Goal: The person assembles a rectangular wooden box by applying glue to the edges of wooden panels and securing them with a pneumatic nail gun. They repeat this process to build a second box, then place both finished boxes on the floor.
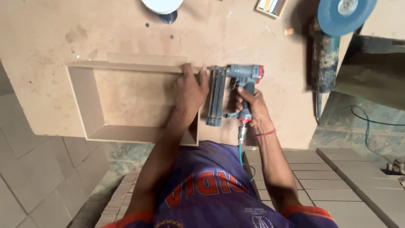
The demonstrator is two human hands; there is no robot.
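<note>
Currently we are pressing our left hand (pixel 190 90), fingers spread flat, on the right wall of a shallow rectangular fibreboard box frame (pixel 86 105) lying on the workbench (pixel 42 42). Our right hand (pixel 249 107), wrapped closed, is gripping a grey pneumatic nail gun (pixel 236 84) against that corner; four walls standing, fastening continuing.

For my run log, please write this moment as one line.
left hand: pressing right wall of open fibreboard box | right hand: gripping grey nail gun, nose at box corner | surface: fibreboard bench
</note>
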